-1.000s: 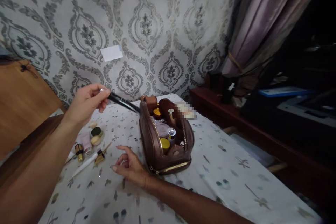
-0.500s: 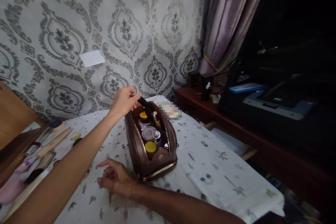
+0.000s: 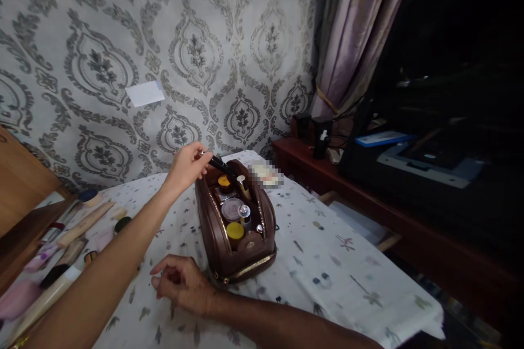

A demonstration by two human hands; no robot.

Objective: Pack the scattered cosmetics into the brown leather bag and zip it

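My left hand (image 3: 189,164) is pinched round a slim black cosmetic tube (image 3: 220,164), which slants down over the far end of a brown toiletry bag (image 3: 208,240). The tube's exact kind does not show. The bag lies unzipped, with its gold zip edges apart. Inside it I see a yellow-lidded jar (image 3: 234,230), a flat round clear-lidded case (image 3: 232,208), a silver-capped bottle (image 3: 244,212), an amber jar (image 3: 224,182) and a gold-capped tube (image 3: 243,185). My right hand (image 3: 184,285) rests left of the bag's near end, fingers loosely curled, apart and holding nothing.
Several cosmetics, including a pink sponge-like item (image 3: 20,299) and a beige tube (image 3: 85,223), lie on the patterned tablecloth (image 3: 327,283) at left. A blurred item is behind the bag. A dark red cabinet (image 3: 298,159) with an open drawer (image 3: 356,223) stands at right.
My left hand has drawn back slightly to the left and down, and more of the black tube shows. My right hand has barely moved.
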